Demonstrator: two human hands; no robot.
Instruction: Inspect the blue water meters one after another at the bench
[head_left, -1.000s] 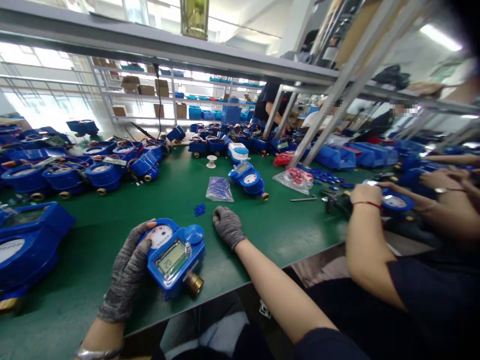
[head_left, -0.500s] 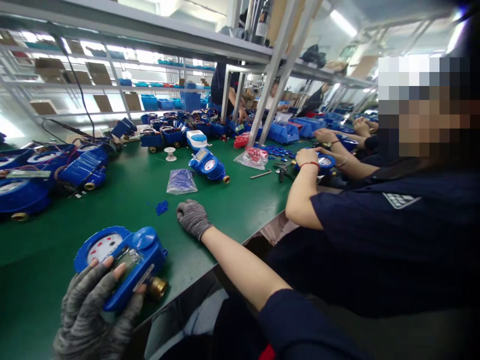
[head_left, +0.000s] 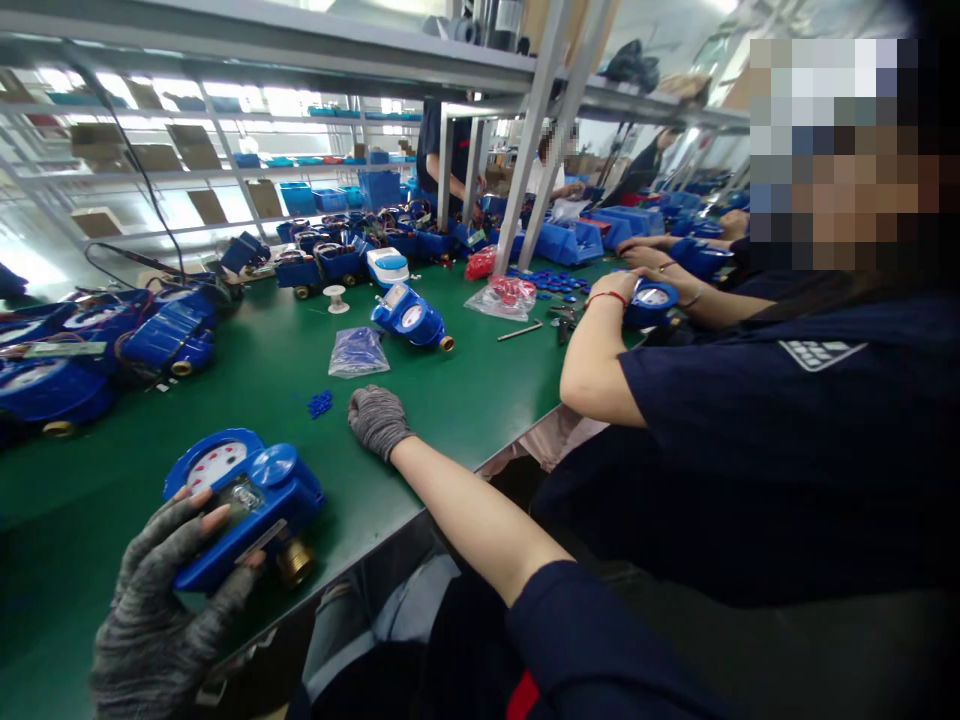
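In the head view, my left hand [head_left: 161,590], in a grey fingerless glove, grips the near side of a blue water meter [head_left: 289,490]. The meter has a round white dial, a small display window and a brass threaded end pointing toward the table's front edge. My right hand [head_left: 379,420], also gloved in grey, is closed on the green table near the front edge; its fingertips are turned away, so anything inside is hidden. Just left of it lies a small pile of blue parts [head_left: 320,404]. Beyond sits a clear bag of blue pieces [head_left: 358,353].
Another blue water meter [head_left: 411,316] and a white spool [head_left: 335,299] stand farther back. Wired meters [head_left: 161,335] crowd the left. A metal rod [head_left: 519,331] and a bag of red parts [head_left: 504,296] lie near the shelf posts. A co-worker's arm [head_left: 596,370] is at the right.
The water meter has turned a little under my left hand, its brass end shifting left and toward me. My right hand stays closed in nearly the same spot. The view has tilted slightly.
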